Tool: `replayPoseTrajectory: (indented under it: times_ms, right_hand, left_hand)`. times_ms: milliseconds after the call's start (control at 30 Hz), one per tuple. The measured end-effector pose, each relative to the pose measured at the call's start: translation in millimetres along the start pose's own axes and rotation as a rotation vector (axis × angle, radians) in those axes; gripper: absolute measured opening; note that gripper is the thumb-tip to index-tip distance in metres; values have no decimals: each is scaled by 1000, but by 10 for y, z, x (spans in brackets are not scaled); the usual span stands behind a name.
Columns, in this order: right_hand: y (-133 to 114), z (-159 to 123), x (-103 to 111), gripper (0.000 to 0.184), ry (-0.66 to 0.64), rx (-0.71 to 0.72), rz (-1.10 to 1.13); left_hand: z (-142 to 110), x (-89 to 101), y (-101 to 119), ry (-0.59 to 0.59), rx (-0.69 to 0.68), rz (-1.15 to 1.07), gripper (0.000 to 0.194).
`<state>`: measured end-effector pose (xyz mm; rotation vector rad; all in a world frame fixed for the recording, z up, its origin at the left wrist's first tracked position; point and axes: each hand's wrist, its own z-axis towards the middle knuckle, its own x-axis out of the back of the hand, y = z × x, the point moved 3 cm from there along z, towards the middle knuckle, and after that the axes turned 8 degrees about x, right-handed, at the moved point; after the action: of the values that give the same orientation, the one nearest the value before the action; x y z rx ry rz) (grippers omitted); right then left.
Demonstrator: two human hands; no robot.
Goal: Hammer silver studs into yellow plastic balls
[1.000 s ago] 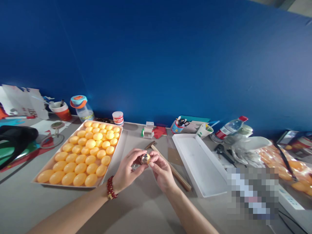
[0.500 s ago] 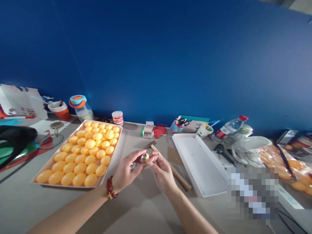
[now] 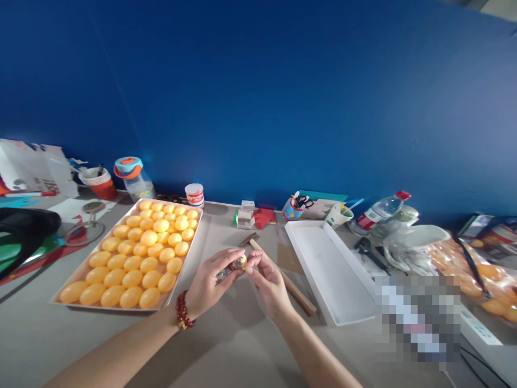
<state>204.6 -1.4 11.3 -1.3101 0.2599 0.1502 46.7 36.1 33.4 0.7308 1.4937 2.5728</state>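
Between my hands is a small shiny metal piece (image 3: 238, 263) with a yellowish end; its exact kind is too small to make out. My left hand (image 3: 207, 281), a red bead bracelet (image 3: 182, 310) at its wrist, pinches the metal part between thumb and fingers. From the other side, the fingertips of my right hand (image 3: 270, 284) are closed at the yellowish end. More silvery metal shows under my left fingers, partly hidden. Just behind my right hand lies a wooden-handled hammer (image 3: 298, 295) on the grey table (image 3: 238, 345).
To the left stands a shallow tray (image 3: 169, 299) filled with orange balls (image 3: 132, 278). A long white tray (image 3: 335, 275) lies to the right. Along the blue wall (image 3: 258, 108) are a pen holder (image 3: 291, 210), a tub (image 3: 194, 195) and a tilted plastic bottle (image 3: 375, 214).
The shiny piece has turned slightly in my fingers, and my left fingers now cover more of it. Both hands stay in nearly the same place.
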Motion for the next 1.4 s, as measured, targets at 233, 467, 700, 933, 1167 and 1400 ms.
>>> replayPoseTrajectory:
  times_ms: [233, 467, 700, 933, 1167, 1400]
  right_hand:
    - [14, 0, 16, 15, 4, 7, -37]
    - [23, -5, 10, 12, -11, -2, 7]
    - [2, -9, -14, 12, -13, -20, 27]
    - [-25, -17, -49, 13, -25, -11, 41]
    - [-56, -26, -82, 13, -62, -12, 55]
    - [-54, -39, -100, 16, -49, 44, 8]
  left_hand:
    - [11, 3, 12, -1, -8, -9, 45]
    - [2, 4, 6, -11, -15, 40, 45]
    - [-4, 9, 21, 4, -87, 78, 43]
    - [-12, 4, 20, 11, -112, 125, 41]
    - [-24, 8, 50, 22, -129, 148, 39]
    - [-49, -10, 40, 40, -138, 146, 39]
